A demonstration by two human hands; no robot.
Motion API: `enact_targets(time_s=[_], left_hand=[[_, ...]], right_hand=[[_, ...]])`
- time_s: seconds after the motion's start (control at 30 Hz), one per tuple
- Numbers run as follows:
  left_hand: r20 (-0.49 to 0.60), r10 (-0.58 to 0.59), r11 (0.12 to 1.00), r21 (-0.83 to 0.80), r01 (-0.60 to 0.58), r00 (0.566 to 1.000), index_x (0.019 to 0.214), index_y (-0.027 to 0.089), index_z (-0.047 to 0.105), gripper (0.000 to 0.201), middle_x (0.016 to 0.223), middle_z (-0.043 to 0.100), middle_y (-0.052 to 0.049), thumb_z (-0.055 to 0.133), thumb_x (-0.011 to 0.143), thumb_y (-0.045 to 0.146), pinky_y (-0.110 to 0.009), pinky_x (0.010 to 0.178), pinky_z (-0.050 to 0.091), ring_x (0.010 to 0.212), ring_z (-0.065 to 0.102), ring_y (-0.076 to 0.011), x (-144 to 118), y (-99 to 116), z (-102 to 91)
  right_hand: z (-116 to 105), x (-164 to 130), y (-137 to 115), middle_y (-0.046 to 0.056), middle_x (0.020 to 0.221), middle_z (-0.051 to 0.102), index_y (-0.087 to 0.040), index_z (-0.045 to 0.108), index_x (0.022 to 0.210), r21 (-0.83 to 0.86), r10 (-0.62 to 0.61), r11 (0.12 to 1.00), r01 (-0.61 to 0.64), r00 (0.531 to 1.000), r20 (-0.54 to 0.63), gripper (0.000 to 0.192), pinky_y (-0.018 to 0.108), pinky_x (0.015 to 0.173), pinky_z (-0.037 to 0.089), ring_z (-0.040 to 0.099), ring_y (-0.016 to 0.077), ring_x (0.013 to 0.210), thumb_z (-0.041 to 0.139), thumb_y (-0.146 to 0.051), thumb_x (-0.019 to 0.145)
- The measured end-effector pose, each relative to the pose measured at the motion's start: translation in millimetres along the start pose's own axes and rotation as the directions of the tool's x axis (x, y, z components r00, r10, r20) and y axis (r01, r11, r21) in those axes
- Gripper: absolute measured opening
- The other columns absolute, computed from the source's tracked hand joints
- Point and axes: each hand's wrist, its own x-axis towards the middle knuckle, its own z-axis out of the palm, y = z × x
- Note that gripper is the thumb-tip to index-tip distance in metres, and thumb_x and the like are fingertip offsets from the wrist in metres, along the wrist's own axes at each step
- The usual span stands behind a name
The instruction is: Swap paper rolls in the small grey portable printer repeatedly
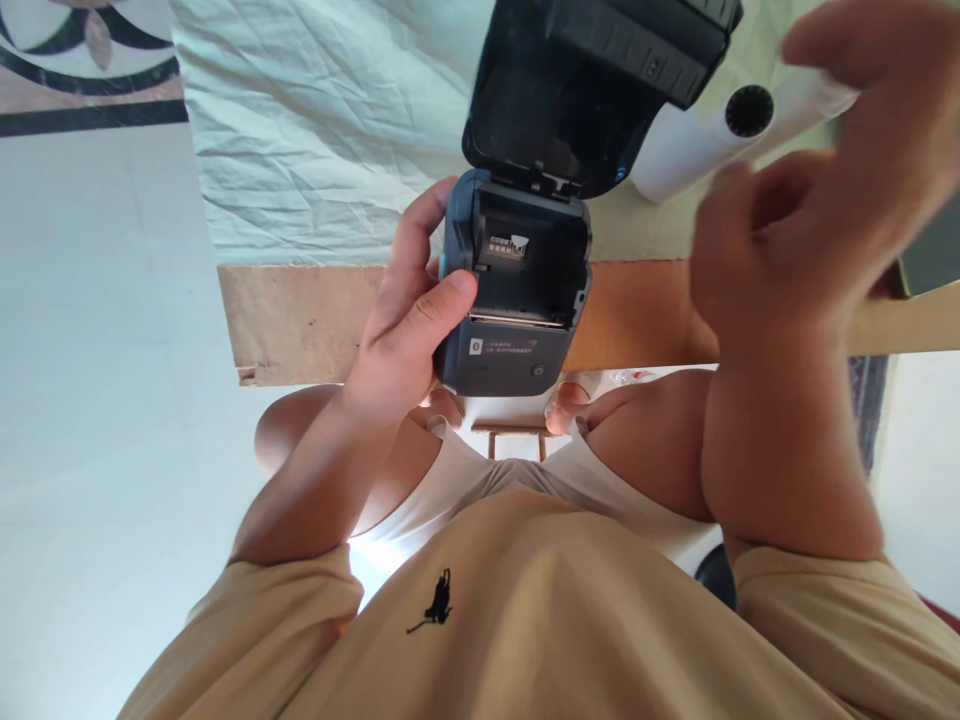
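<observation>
My left hand (pixel 409 310) holds a dark blue portable label printer (pixel 502 355) by its left side, thumb on the rim and fingers behind. The printer's dark lid (pixel 517 110) is flipped up, leaving the roll compartment (pixel 529 270) exposed. No paper roll shows inside it; a small printed label sits on its back wall. My right hand (pixel 832 200) is raised to the right of the printer, blurred by motion, with its fingers bent. Whether it holds anything is unclear. Close to it, a white roll (pixel 679 150) with a black end lies on the cloth.
A pale green cloth (pixel 315 130) covers the table, whose bare wooden edge (pixel 300 325) runs along the front. Behind the lid is a black ridged object (pixel 660 45). A dark green item (pixel 930 250) is at the right edge. My legs are under the table edge.
</observation>
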Motion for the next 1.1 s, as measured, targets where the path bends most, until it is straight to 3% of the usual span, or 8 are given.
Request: enact_targets(time_s=[0.1, 0.2, 0.37, 0.5, 0.7, 0.9, 1.0, 1.1], left_hand=[[0.033, 0.072, 0.997, 0.019, -0.073, 0.997, 0.139, 0.023, 0.046, 0.048, 0.127, 0.066, -0.014, 0.056, 0.095, 0.04, -0.042, 0.067, 0.067, 0.107, 0.074, -0.0336, 1.0, -5.8, -5.2], [0.054, 0.093, 0.995, 0.037, -0.096, 0.994, 0.139, 0.022, 0.046, 0.049, 0.126, 0.066, -0.016, 0.054, 0.096, 0.044, -0.039, 0.061, 0.065, 0.105, 0.073, -0.0346, 2.4, -8.4, -8.0], [0.026, 0.032, 0.997, 0.075, -0.034, 0.999, 0.137, 0.024, 0.044, 0.049, 0.127, 0.065, -0.017, 0.056, 0.093, 0.041, -0.046, 0.065, 0.066, 0.117, 0.068, -0.0397, 2.4, -3.3, -3.6], [0.007, 0.034, 0.996, 0.084, -0.035, 0.999, 0.137, 0.025, 0.046, 0.049, 0.125, 0.066, -0.016, 0.056, 0.092, 0.041, -0.05, 0.07, 0.066, 0.116, 0.068, -0.0387, 2.0, -1.8, -2.0], [0.045, 0.043, 0.995, 0.084, -0.046, 0.998, 0.137, 0.025, 0.045, 0.049, 0.127, 0.065, -0.016, 0.056, 0.094, 0.044, -0.044, 0.063, 0.065, 0.107, 0.072, -0.0363, 3.0, -5.3, -5.4], [0.041, 0.054, 0.996, 0.063, -0.056, 0.998, 0.138, 0.025, 0.046, 0.047, 0.127, 0.065, -0.016, 0.054, 0.094, 0.04, -0.036, 0.053, 0.063, 0.105, 0.073, -0.0345, 2.5, -3.1, -3.7], [0.047, 0.028, 0.998, 0.059, -0.031, 0.998, 0.138, 0.025, 0.045, 0.047, 0.128, 0.065, -0.015, 0.055, 0.094, 0.037, -0.032, 0.05, 0.062, 0.102, 0.074, -0.0321, 2.4, -3.9, -5.0], [0.053, 0.09, 0.994, 0.056, -0.093, 0.995, 0.138, 0.026, 0.048, 0.047, 0.127, 0.066, -0.013, 0.054, 0.094, 0.042, -0.034, 0.053, 0.064, 0.096, 0.075, -0.03, 2.8, -9.4, -8.0]], right_hand=[[10.2, 2.5, -12.6, 0.012, 0.136, 0.062, -0.014, 0.054, 0.138, -0.176, -0.169, 0.965, 0.194, 0.975, 0.146, 0.067, 0.032, 0.07, 0.055, 0.064, 0.0241, 0.118, 0.055, -0.006, 0.071], [15.2, 6.0, -10.4, 0.013, 0.123, 0.063, -0.016, 0.057, 0.129, -0.184, -0.131, 0.971, 0.153, 0.984, 0.123, 0.057, 0.027, 0.053, 0.045, 0.064, 0.0205, 0.102, 0.056, -0.007, 0.073], [11.6, 6.1, -2.8, 0.006, 0.103, 0.065, -0.021, 0.065, 0.118, -0.128, -0.264, 0.954, 0.27, 0.963, 0.06, 0.046, 0.033, 0.073, 0.053, 0.061, 0.0181, 0.096, 0.057, -0.008, 0.075], [4.5, 2.5, -9.7, 0.002, 0.104, 0.066, -0.028, 0.065, 0.117, -0.044, -0.246, 0.967, 0.251, 0.964, 0.096, 0.049, 0.026, 0.058, 0.045, 0.061, 0.0169, 0.095, 0.056, -0.008, 0.073], [-0.1, -2.3, -20.4, -0.004, 0.106, 0.072, -0.03, 0.068, 0.11, -0.021, -0.192, 0.979, 0.203, 0.95, 0.245, 0.034, 0.027, 0.059, 0.05, 0.057, 0.0081, 0.069, 0.059, -0.014, 0.082], [5.6, -3.1, -21.1, -0.005, 0.134, 0.061, -0.043, 0.053, 0.134, 0.126, -0.155, 0.983, 0.132, 0.969, 0.19, 0.064, 0.014, 0.05, 0.037, 0.069, 0.013, 0.116, 0.06, -0.007, 0.08], [3.5, -2.6, -25.7, -0.004, 0.126, 0.063, -0.039, 0.057, 0.131, 0.13, -0.129, 0.985, 0.112, 0.983, 0.133, 0.061, 0.014, 0.05, 0.032, 0.064, 0.0139, 0.124, 0.056, -0.005, 0.08], [1.4, -1.7, -25.4, -0.001, 0.135, 0.061, -0.032, 0.057, 0.135, 0.023, -0.091, 0.996, 0.09, 0.99, 0.103, 0.057, 0.019, 0.051, 0.033, 0.06, 0.0173, 0.122, 0.058, -0.014, 0.08]])
